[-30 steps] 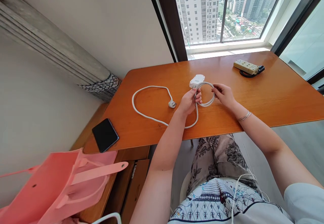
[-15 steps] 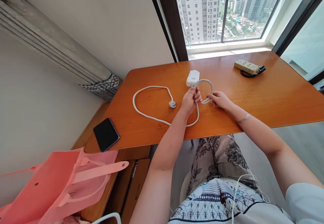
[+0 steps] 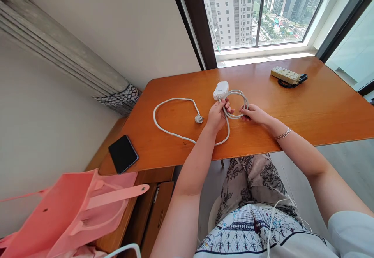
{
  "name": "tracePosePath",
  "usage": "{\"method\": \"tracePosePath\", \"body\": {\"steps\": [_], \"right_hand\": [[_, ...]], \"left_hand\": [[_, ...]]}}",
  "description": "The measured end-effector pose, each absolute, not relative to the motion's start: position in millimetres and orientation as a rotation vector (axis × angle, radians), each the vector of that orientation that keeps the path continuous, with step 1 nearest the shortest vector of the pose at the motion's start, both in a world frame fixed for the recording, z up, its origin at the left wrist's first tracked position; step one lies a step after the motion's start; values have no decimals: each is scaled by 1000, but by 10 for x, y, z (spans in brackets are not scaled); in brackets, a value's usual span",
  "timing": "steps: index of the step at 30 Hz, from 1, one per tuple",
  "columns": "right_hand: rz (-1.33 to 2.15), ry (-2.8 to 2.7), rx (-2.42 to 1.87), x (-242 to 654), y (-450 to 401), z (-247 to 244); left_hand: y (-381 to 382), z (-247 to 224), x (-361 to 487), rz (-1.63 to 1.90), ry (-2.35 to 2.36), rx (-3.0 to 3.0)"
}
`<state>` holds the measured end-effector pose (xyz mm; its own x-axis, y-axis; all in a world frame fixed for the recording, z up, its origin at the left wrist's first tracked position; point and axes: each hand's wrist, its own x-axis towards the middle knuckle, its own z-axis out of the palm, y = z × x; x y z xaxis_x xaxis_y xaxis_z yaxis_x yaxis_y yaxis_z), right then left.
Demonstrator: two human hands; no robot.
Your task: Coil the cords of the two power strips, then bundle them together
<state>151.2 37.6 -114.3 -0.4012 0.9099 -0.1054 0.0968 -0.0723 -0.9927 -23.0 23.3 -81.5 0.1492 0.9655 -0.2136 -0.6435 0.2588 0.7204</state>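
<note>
A white power strip (image 3: 221, 90) is held just above the wooden table (image 3: 178, 121), its cord end toward me. My left hand (image 3: 218, 114) is closed around the white cord (image 3: 172, 134) right below the strip. To its right, my right hand (image 3: 253, 114) pinches the side of a coil made of the same cord. The rest of the cord runs in a wide curve to the left over the tabletop. It ends in a white plug (image 3: 199, 119) lying beside my left hand.
A beige power strip (image 3: 285, 75) with a black cord lies at the back right. On the left are a black phone (image 3: 123, 154) near the table edge and an open pink bag (image 3: 73, 207). A window (image 3: 260, 13) stands behind the table.
The coil between my hands has gone from a single loop to more than one turn of cord. The strip has tilted slightly left. The plug has stayed in place.
</note>
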Motion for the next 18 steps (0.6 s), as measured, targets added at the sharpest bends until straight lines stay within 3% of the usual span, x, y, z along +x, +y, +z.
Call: {"method": "tracePosePath", "body": {"steps": [7, 18], "right_hand": [[1457, -1638, -1038, 1521, 388, -1218], [1015, -1473, -981, 1625, 451, -1216]], "left_hand": [[253, -793, -262, 1216, 709, 479], [223, -810, -190, 1127, 751, 520]]}}
